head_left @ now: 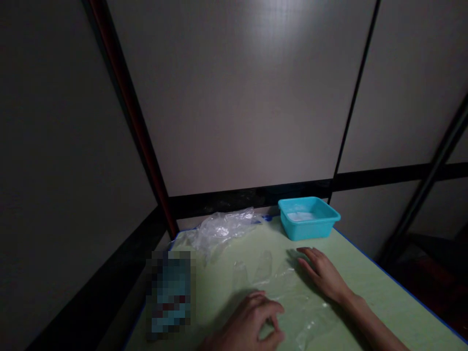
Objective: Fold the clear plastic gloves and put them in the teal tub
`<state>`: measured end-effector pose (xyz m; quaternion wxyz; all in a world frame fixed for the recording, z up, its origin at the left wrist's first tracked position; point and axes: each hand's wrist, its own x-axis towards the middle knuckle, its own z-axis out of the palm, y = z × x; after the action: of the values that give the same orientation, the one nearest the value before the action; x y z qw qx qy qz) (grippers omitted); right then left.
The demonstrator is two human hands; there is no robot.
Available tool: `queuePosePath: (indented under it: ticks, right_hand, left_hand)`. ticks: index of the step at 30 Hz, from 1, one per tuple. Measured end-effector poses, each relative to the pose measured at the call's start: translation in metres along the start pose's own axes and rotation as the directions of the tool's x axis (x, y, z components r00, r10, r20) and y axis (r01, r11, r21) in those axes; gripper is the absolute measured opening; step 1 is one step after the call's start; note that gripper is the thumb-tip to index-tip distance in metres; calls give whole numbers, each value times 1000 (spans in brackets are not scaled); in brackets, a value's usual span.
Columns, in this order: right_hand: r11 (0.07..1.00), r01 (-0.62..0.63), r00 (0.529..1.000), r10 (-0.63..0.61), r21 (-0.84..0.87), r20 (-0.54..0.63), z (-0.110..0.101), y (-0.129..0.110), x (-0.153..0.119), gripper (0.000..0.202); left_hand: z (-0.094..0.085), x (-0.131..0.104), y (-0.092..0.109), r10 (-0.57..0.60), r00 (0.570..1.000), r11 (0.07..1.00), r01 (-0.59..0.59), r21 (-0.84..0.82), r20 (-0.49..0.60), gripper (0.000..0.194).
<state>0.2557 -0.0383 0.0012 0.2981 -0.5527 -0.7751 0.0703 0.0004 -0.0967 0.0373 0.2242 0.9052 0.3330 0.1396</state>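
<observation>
A thin, clear plastic glove [263, 265] lies flat on the pale green table, its finger shapes pointing away from me. More crumpled clear film [310, 324] spreads between my hands. My left hand [252, 319] is at the near edge of the view beside the glove, thumb and a finger curled into a pinch. Whether clear film is caught in that pinch cannot be made out. To the right, my right hand [323, 275] reaches over the table with its fingers stretched out and holding nothing, close to the film's right side.
A turquoise plastic basin [309, 229] with something whitish inside stands at the table's back right. A crumpled clear plastic bag [223, 229] lies at the back left. Blurred-out pixels hide an item [170, 295] on the left. Panelled walls [248, 122] rise behind the table [380, 287].
</observation>
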Motion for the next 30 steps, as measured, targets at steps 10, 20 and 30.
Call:
queuePosePath:
  ticks: [10,20,30]
  right_hand:
    - [983,94,993,-103,157,48,0,-21,-5,30]
    - [939,107,957,-186,328,221,-4,-47,4,35]
    - [941,175,945,-243,290,220,10,-38,35,41]
  left_hand:
    - [24,4,-15,263,949,926,-299,231,174,42]
    - [11,3,-3,-187,981,972,178,150,44,56]
    - [10,48,-34,-136,989,966,144,215,-52,51]
